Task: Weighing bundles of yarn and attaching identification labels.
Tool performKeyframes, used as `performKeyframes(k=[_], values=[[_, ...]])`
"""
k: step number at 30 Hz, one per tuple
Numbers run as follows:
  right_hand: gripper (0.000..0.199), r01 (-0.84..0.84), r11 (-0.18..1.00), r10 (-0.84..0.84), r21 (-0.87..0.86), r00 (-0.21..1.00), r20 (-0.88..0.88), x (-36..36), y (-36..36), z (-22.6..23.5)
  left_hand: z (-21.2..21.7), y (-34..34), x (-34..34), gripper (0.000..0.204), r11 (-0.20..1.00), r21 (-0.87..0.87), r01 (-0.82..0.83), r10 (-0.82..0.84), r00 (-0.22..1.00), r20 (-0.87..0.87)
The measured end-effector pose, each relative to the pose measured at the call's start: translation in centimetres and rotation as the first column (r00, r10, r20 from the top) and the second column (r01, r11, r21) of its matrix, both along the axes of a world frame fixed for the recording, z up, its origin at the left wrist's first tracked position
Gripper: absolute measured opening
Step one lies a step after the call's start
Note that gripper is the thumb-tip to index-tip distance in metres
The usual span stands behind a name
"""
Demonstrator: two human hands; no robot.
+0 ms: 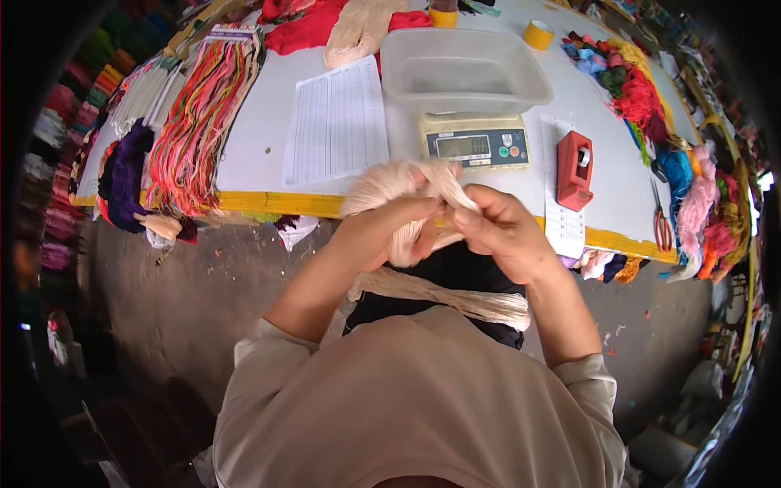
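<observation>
As the cream skein (379, 192) loops crosswise, left hand (386, 228) curled around it, the right hand (508, 233) pinches it.

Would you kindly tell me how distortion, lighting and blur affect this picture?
In the head view, the table's yellow front edge bows and the corners fall to black; in the head view, colourful yarn at the left rim looks dim and smeared; in the head view, the red tape dispenser looks fairly crisp, and the held cream skein looks brightly lit.

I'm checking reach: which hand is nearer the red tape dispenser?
Right. The right hand is left of and below the red tape dispenser in view; the left hand is farther left.
</observation>
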State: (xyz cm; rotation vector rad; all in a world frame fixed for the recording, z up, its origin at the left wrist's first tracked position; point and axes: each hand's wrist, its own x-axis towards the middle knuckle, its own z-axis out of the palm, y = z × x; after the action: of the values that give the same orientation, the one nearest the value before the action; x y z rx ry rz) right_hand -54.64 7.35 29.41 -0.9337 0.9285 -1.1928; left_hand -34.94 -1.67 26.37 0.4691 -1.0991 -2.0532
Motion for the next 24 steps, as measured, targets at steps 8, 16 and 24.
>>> performKeyframes(k=[8, 16, 24], values=[[0.020, 0.296, 0.869, -0.127, 0.396, 0.907, -0.401, -16.1, 11.9, -6.4, 0.7, -7.2, 22.2, 0.015, 0.957, 0.252, -0.146, 0.223, 0.923, -0.314], [0.028, 0.719, 0.542, -0.051, 0.435, 0.545, -0.837, -31.2, 23.2, -13.1, 0.5, -18.5, 48.4, 0.030, 0.227, 0.226, -0.947, 0.955, 0.262, 0.138], [0.031, 0.207, 0.957, -0.107, 0.203, 0.903, -0.416, -25.1, 17.8, -3.7, -4.0, -11.8, 32.3, 0.012, 0.636, 0.111, -0.764, 0.752, 0.579, -0.315]])
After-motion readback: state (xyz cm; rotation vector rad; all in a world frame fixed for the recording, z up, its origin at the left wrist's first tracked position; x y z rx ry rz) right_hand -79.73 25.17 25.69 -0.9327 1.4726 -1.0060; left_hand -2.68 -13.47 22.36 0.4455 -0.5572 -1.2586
